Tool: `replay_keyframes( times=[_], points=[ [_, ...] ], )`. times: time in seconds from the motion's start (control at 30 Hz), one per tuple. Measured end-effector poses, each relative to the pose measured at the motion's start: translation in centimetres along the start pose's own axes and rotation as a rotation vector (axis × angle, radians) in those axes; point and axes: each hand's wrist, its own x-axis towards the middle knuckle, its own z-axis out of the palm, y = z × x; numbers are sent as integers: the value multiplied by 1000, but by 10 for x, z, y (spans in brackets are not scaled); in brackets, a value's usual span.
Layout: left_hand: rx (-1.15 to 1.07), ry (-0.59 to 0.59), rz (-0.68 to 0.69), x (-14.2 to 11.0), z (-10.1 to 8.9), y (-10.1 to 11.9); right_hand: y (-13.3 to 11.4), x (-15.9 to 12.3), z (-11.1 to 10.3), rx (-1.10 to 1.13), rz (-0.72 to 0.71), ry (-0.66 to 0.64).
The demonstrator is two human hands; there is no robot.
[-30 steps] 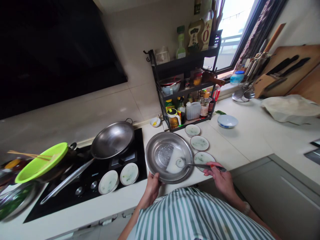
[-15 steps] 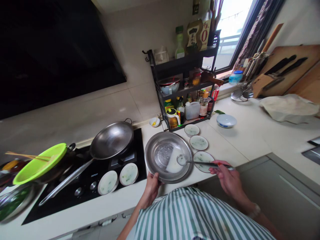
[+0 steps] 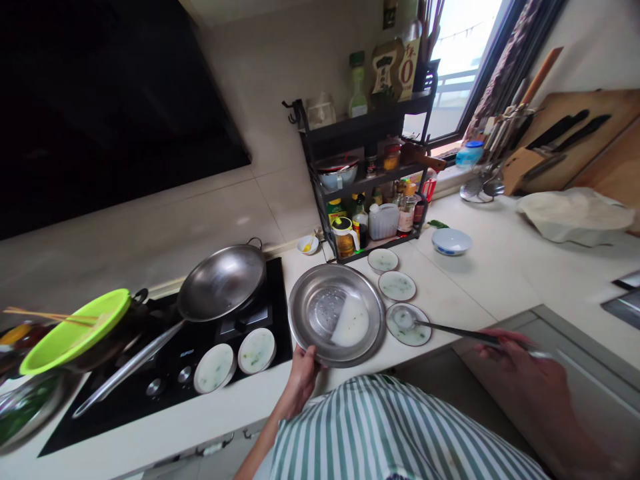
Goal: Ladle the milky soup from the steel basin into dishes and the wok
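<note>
My left hand [image 3: 302, 369] grips the near rim of a wide steel basin [image 3: 310, 337] that holds a pool of white batter. My right hand [image 3: 520, 373], blurred by motion, is closed on the handle of a metal ladle [image 3: 440, 328]. The ladle's bowl sits over the nearest of three small round plates [image 3: 417, 337] to the right of the basin. Two more small plates [image 3: 397, 285] lie in a row behind it, each with pale batter and green flecks.
A black hob [image 3: 165, 360] carries a steel wok [image 3: 220, 280], two filled small plates [image 3: 235, 359] and a green bowl with chopsticks [image 3: 75, 330]. A black spice rack [image 3: 370, 180] stands behind the basin. A white bowl [image 3: 451, 241], a cloth [image 3: 575, 217] and a knife block [image 3: 530, 167] are to the right.
The ladle has left the basin and swung right, its bowl now over the nearest small plate. My right hand has pulled back to the right. My left hand stays on the rim.
</note>
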Motion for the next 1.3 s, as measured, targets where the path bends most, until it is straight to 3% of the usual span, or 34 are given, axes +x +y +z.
replay_keyframes(
  times=[0.1,0.2,0.37,0.53,0.73,0.87,1.07,1.2,1.3],
  points=[
    [-1,18,-7,2,0,1,-2,-5,-9,-174,-27,-77],
    [-10,21,-13,5,0,1,1,-12,-13,-365,-185,-129],
    [-37,8,-2,10,0,-1,7,-13,-15,-381,-350,-287],
    [-59,41,-8,15,-1,-6,16,-7,-20,-284,-237,-388],
    [-93,79,-36,19,0,-8,44,8,-27,-62,14,-182],
    [-120,99,-77,21,2,-6,56,22,-24,37,89,-143],
    [-181,147,-90,27,3,-10,63,66,-45,94,184,-199],
    [-222,183,-127,28,5,-13,57,117,-63,171,221,-131],
    [-238,239,-151,26,10,-14,52,164,-58,181,255,-84]
  ],
)
